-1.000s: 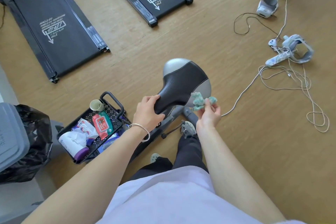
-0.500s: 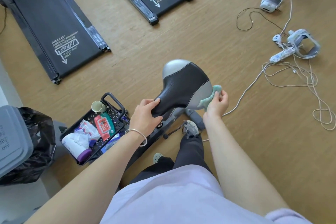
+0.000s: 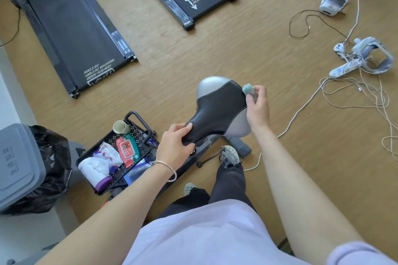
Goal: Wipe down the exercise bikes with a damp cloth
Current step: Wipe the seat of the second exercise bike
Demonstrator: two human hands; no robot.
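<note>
The exercise bike's black and silver saddle (image 3: 217, 109) fills the middle of the head view. My left hand (image 3: 174, 146) grips the saddle's narrow nose. My right hand (image 3: 257, 107) pinches a small bunched teal cloth (image 3: 247, 88) and presses it against the saddle's far right edge. The bike's frame and a pedal (image 3: 229, 156) show below the saddle, mostly hidden by my arms and legs.
A black mesh caddy (image 3: 137, 127) with wipes, a cup and bottles stands left of the bike. A grey bin (image 3: 19, 163) with a black bag sits at far left. Two treadmills (image 3: 71, 28) lie beyond. White cables (image 3: 355, 97) and headsets (image 3: 372, 56) litter the floor at right.
My right hand has carried the cloth from the saddle's near right side up along its right edge to the far corner. My left hand has kept its hold on the nose.
</note>
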